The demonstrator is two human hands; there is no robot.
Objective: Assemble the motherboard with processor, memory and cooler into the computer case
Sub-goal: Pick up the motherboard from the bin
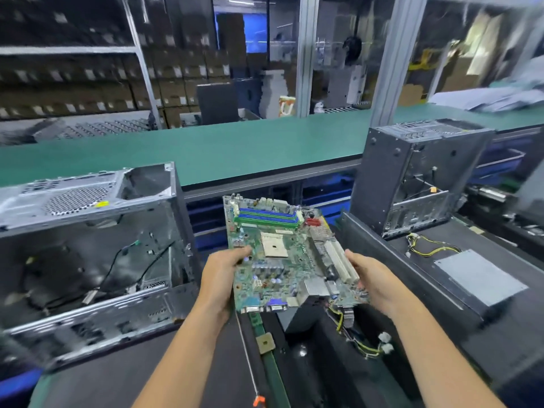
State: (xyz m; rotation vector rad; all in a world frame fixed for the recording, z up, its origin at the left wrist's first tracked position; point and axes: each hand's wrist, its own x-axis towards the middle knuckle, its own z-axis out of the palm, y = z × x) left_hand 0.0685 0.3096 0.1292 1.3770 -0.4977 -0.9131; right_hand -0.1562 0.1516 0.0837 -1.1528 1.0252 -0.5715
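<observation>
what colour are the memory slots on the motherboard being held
Blue and green, in alternating strips: the memory slots near the far edge of the motherboard. Head view shows them.

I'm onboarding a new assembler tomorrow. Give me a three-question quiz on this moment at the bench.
1. True or false: the motherboard already sits inside the open case.
2. Which hand grips which edge of the board? A) left hand the left edge, right hand the right edge; B) both hands the near edge; C) only the right hand holds it.
3. Fill in: the processor socket in the middle of the board is ____ (filled or empty).

Key
1. False: it is held in the air, to the right of the case.
2. A.
3. Empty: no processor or cooler is on it.
</observation>
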